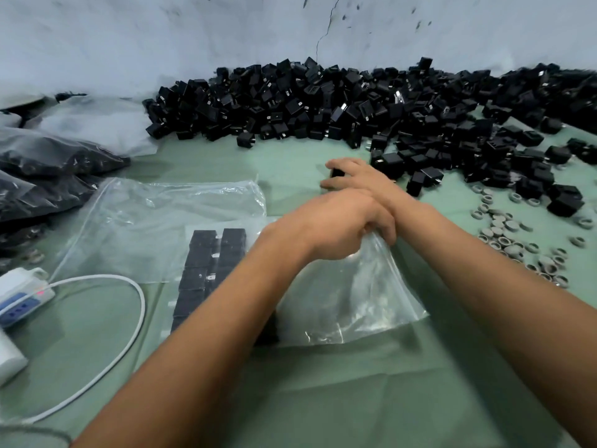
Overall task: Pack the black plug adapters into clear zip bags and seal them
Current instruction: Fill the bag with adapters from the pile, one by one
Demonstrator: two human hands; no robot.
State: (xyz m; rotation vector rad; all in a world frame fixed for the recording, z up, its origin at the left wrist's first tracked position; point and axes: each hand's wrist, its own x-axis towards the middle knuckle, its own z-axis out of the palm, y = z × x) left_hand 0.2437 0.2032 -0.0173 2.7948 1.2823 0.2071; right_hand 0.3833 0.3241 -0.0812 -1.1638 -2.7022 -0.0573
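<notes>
2 hands: your left hand [336, 226] grips the clear zip bag [352, 295]; at 12 o'clock, your right hand [355, 176] pinches a black adapter [337, 173].

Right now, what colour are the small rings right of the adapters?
Grey rings, scattered on the green table; head view.

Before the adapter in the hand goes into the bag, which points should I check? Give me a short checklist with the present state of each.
1. Right hand grips one black adapter: ok.
2. Left hand holds the clear zip bag by its edge: ok.
3. Bag mouth is open enough: cannot tell, the left hand hides it.
4. Packed adapters lie in neat rows: ok.
5. Free room in the bag beside the rows: ok.
6. Loose adapter pile lies within reach: ok.
</notes>
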